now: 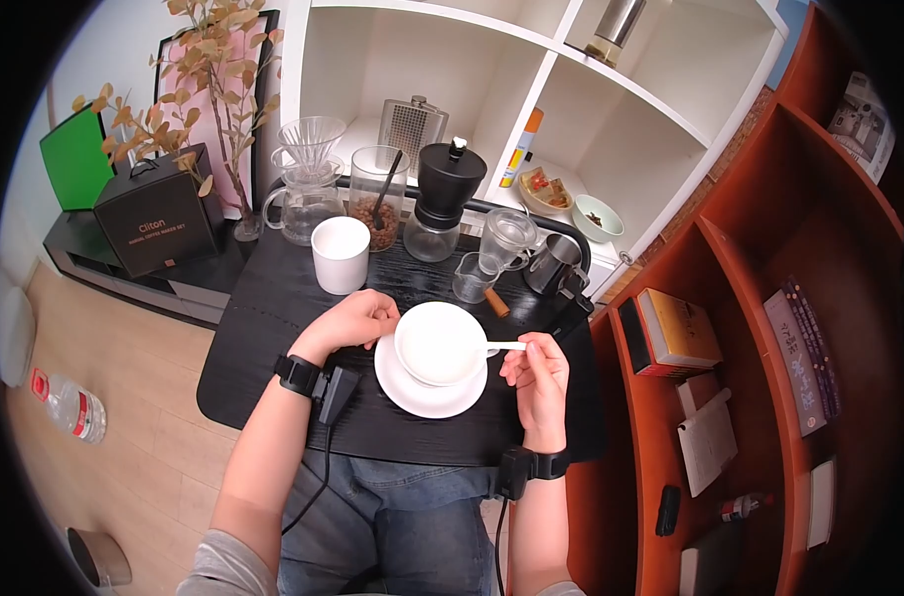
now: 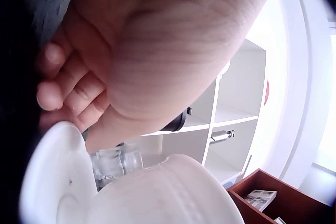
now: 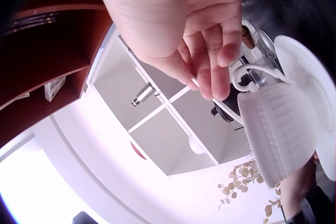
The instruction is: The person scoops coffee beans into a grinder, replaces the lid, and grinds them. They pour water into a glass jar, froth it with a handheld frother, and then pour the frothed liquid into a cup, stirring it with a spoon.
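Note:
A white cup (image 1: pixel 440 343) stands on a white saucer (image 1: pixel 430 405) near the front of a black table. My left hand (image 1: pixel 357 320) is at the saucer's left edge, its fingers curled, and the rim sits between thumb and fingers in the left wrist view. With thumb and fingertips my right hand (image 1: pixel 537 377) pinches the handle of a white spoon (image 1: pixel 503 346), whose far end drops into the cup. In the right wrist view the cup's looped handle (image 3: pixel 257 68) lies just beside those fingers. What the cup holds looks pale, like its inside.
Behind the cup stand a white canister (image 1: pixel 341 256), a glass of coffee beans (image 1: pixel 377 199), a black grinder (image 1: pixel 444 194), a glass dripper and server (image 1: pixel 308 189), a small glass pitcher (image 1: pixel 472 278) and a metal jug (image 1: pixel 553 264). A brown bookshelf (image 1: pixel 670 328) borders the table's right side.

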`<state>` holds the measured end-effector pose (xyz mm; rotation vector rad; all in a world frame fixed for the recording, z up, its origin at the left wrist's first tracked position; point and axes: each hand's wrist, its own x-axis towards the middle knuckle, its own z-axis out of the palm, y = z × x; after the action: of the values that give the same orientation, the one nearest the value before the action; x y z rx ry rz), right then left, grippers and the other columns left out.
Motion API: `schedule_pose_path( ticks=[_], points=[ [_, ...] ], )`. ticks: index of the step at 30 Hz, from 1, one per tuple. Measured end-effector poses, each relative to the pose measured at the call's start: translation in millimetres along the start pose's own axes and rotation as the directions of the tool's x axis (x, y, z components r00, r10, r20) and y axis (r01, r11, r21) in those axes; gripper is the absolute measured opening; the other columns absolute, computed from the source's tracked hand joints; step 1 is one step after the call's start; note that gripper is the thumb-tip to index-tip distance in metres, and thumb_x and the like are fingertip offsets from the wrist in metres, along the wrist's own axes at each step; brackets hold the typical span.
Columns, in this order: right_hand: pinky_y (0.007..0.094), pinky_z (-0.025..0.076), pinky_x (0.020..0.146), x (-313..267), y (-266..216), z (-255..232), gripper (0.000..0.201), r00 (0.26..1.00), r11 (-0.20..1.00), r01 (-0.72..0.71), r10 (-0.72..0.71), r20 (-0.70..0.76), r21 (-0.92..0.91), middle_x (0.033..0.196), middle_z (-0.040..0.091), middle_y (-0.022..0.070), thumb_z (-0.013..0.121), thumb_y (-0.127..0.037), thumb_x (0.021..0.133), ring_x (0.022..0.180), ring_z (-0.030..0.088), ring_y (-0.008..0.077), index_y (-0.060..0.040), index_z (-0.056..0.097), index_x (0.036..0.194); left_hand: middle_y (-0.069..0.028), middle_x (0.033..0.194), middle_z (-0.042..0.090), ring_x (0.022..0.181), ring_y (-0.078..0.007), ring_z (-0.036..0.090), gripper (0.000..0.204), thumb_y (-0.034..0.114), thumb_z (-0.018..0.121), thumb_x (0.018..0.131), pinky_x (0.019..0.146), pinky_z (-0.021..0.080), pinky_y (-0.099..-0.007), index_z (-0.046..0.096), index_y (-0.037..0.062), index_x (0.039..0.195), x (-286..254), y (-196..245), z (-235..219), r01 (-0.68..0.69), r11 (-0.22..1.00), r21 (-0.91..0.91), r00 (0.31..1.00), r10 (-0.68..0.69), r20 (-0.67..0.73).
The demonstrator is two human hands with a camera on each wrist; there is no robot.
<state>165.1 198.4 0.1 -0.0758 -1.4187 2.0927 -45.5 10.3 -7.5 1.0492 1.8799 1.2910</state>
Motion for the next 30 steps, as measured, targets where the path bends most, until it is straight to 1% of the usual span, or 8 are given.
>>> schedule_pose_path(
  ticks=[5,8,10,14,17,19,22,30],
  points=[
    [0.0204,0.044,0.054,0.0,-0.4,1.2,0.015,1.000,1.000,0.017,-0.017,0.010,0.006,0.081,0.065,0.0102,0.051,-0.013,0.094,0.064,0.061,0.0127,-0.0006,0.057,0.101,-0.0009,0.062,0.056,0.050,-0.0074,0.050,0.018,0.015,0.063,0.084,0.047,0.040,-0.0231,0.061,-0.0008,0.077,2.4,4.7,3.9,-0.062,0.998,0.023,0.992,0.065,-0.112],
    [0.0204,0.045,0.054,0.0,0.6,0.1,0.016,1.000,1.000,0.018,-0.018,0.014,0.010,0.083,0.065,0.0105,0.051,-0.013,0.094,0.065,0.061,0.0128,-0.0001,0.057,0.101,-0.0018,0.073,0.055,0.064,-0.0075,0.052,0.021,0.017,0.060,0.087,0.056,0.043,-0.0227,0.061,-0.0006,0.076,0.1,14.0,8.2,-0.208,0.967,0.150,0.933,0.242,-0.266],
    [0.0205,0.045,0.054,-0.1,0.8,-0.1,0.016,1.000,1.000,0.017,-0.018,0.015,0.008,0.083,0.065,0.0107,0.051,-0.012,0.094,0.065,0.061,0.0128,0.0000,0.057,0.101,-0.0025,0.078,0.053,0.076,-0.0088,0.052,0.024,0.019,0.058,0.090,0.066,0.043,-0.0241,0.062,-0.0001,0.076,1.2,15.4,9.4,-0.286,0.953,0.103,0.906,0.304,-0.296],
    [0.0205,0.045,0.055,-0.2,0.6,0.5,0.016,1.000,1.000,0.019,-0.019,0.021,0.002,0.084,0.065,0.0109,0.051,-0.012,0.094,0.065,0.061,0.0129,0.0001,0.058,0.101,-0.0037,0.081,0.055,0.080,-0.0103,0.053,0.031,0.019,0.056,0.091,0.070,0.043,-0.0254,0.061,-0.0009,0.068,-0.8,24.0,9.9,-0.341,0.939,-0.052,0.905,0.313,-0.290],
    [0.0206,0.045,0.055,-1.1,0.1,0.9,0.016,0.999,1.000,0.016,-0.016,0.037,0.008,0.085,0.065,0.0109,0.051,-0.012,0.094,0.066,0.061,0.0131,-0.0003,0.058,0.101,-0.0051,0.075,0.057,0.075,-0.0111,0.053,0.044,0.023,0.052,0.094,0.070,0.042,-0.0253,0.056,-0.0015,0.057,1.9,20.3,8.8,-0.319,0.943,-0.096,0.912,0.278,-0.301],
    [0.0206,0.045,0.055,-1.0,0.8,0.1,0.016,0.999,1.000,0.017,-0.018,0.043,0.006,0.085,0.065,0.0109,0.051,-0.013,0.094,0.066,0.061,0.0132,-0.0004,0.058,0.101,-0.0051,0.059,0.054,0.062,-0.0111,0.052,0.056,0.029,0.047,0.097,0.063,0.041,-0.0241,0.049,-0.0003,0.049,2.0,20.8,8.3,-0.241,0.950,-0.197,0.940,0.179,-0.291],
    [0.0206,0.044,0.055,-1.0,1.2,-0.1,0.016,0.999,1.000,0.015,-0.016,0.051,0.004,0.085,0.065,0.0109,0.051,-0.013,0.094,0.066,0.061,0.0134,-0.0005,0.058,0.101,-0.0013,0.046,0.044,0.048,-0.0094,0.043,0.059,0.032,0.044,0.098,0.051,0.037,-0.0240,0.045,0.0031,0.047,7.6,11.7,9.2,-0.269,0.943,-0.197,0.930,0.201,-0.306],
    [0.0208,0.044,0.055,-0.7,0.2,0.4,0.016,0.998,1.000,0.011,-0.011,0.060,-0.012,0.085,0.065,0.0107,0.051,-0.013,0.094,0.066,0.062,0.0134,-0.0011,0.059,0.101,0.0043,0.047,0.037,0.044,-0.0048,0.029,0.054,0.033,0.044,0.098,0.042,0.025,-0.0248,0.040,0.0082,0.051,5.2,11.9,8.8,-0.221,0.954,-0.201,0.940,0.155,-0.303]
  ],
)
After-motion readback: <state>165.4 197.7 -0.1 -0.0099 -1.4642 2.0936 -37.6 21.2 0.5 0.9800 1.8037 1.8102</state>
